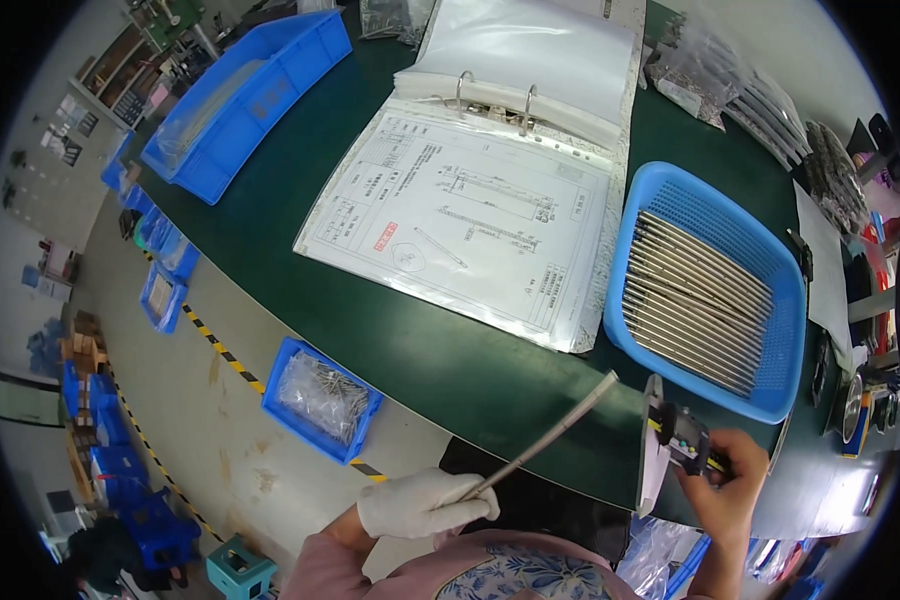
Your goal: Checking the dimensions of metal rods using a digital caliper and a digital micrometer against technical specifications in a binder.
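Metal rod (555, 432) slants up from the gloved left hand (425, 503), closed around its lower end at bottom centre; that end is hidden in the glove. Right hand (725, 487), bare, grips a caliper (670, 440) just beside the rod's tip. Both hover off the green table's (440, 360) near edge, below the blue basket (705, 290) of rods.

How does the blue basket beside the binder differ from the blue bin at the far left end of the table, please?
The blue basket has perforated mesh walls; the blue bin has solid walls. The basket holds rows of bare metal rods; the bin holds clear plastic bags. The basket lies right of the open binder, the bin left of it. Both are blue plastic and rest on the green table.
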### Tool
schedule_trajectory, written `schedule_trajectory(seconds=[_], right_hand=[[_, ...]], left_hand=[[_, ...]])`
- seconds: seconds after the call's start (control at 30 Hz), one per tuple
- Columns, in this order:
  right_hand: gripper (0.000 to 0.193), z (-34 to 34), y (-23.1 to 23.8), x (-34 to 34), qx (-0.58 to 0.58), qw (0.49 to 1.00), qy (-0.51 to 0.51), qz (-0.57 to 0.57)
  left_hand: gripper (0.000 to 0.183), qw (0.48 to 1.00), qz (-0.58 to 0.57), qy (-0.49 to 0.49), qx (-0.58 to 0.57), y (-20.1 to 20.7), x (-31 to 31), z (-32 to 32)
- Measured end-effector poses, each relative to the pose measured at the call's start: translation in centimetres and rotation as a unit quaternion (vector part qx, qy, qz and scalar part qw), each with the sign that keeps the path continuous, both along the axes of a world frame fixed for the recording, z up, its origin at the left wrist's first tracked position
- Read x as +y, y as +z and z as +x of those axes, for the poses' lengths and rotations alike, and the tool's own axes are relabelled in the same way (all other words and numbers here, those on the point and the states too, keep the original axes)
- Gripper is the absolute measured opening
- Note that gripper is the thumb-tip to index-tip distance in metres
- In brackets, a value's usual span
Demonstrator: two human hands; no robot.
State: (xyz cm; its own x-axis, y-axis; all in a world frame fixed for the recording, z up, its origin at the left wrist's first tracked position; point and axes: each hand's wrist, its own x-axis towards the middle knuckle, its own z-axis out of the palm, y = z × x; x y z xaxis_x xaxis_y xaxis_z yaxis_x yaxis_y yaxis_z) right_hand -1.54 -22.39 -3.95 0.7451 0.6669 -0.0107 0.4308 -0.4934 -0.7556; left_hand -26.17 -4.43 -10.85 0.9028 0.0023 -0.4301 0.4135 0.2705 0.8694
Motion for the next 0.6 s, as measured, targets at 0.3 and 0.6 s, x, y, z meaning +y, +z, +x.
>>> schedule_trajectory(seconds=[0.3, 0.6], right_hand=[[0.010, 0.1, -0.5, -0.2, 0.062, 0.997, 0.038, -0.018], [0.015, 0.9, 0.2, 0.2, 0.086, 0.995, -0.008, 0.053]], left_hand=[[0.025, 0.959, 0.156, -0.204, -0.123, -0.1, 0.4, 3.4], [0.026, 0.951, 0.144, -0.208, -0.177, 0.7, 0.6, 4.9]])
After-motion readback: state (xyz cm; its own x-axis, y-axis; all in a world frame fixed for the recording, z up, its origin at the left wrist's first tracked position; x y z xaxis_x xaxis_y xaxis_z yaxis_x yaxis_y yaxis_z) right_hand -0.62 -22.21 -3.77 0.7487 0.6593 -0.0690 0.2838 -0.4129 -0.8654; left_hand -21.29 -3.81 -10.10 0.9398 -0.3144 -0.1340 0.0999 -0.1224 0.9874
